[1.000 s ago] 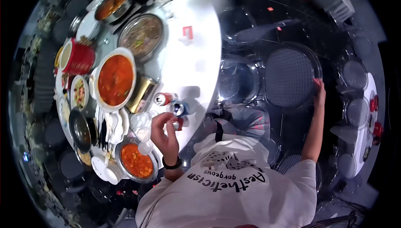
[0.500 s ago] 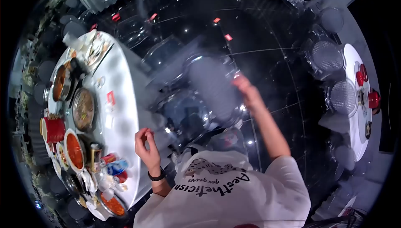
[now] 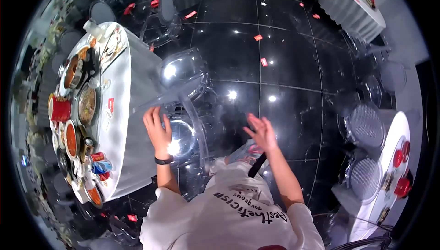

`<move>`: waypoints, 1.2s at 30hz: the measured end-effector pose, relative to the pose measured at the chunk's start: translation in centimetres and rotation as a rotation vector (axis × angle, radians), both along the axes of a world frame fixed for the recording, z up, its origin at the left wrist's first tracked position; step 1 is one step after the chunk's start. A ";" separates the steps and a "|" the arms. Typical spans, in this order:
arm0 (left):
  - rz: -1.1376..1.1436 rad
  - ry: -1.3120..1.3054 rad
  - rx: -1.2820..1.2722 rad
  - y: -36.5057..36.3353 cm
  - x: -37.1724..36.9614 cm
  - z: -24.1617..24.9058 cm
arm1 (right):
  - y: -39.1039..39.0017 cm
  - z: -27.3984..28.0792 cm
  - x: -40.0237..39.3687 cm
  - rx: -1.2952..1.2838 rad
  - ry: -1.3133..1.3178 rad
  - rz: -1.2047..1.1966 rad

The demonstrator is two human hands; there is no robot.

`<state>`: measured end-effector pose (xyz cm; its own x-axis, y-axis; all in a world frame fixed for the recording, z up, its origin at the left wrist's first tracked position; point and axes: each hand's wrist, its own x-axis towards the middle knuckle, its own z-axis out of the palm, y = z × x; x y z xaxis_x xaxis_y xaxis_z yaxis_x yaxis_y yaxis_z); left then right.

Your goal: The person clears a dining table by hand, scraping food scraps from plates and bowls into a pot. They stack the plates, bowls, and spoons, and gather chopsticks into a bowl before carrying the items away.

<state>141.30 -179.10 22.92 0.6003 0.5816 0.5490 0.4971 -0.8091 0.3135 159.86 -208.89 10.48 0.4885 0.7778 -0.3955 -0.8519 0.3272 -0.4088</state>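
My left hand rests with spread fingers on the top of a clear plastic chair that stands beside the round white table. My right hand hangs open in the air to the right of that chair, over the black glossy floor, holding nothing. A black band sits on my left wrist. The table carries several dishes: red soup bowls, a red pot, drink cans.
Another clear chair stands behind the first. Round mesh-seat chairs and a second white table with red items lie at the right. Red slips of paper litter the floor. A draped table stands at the top right.
The view has swung away from the table toward the floor. My left hand moved from near the cans onto the clear chair. My right hand let go of the mesh chair and came inward.
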 end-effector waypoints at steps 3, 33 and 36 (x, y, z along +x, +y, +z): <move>0.006 0.044 -0.053 1.1 4.8 1.5 | -7.3 -3.7 9.3 -0.241 0.005 -0.141; 0.934 0.210 -0.861 16.8 37.9 2.9 | 67.8 -5.2 66.7 -0.328 -0.576 1.067; 0.938 -0.084 -0.877 20.4 36.7 3.0 | 80.8 -1.6 54.6 -0.093 -0.750 1.421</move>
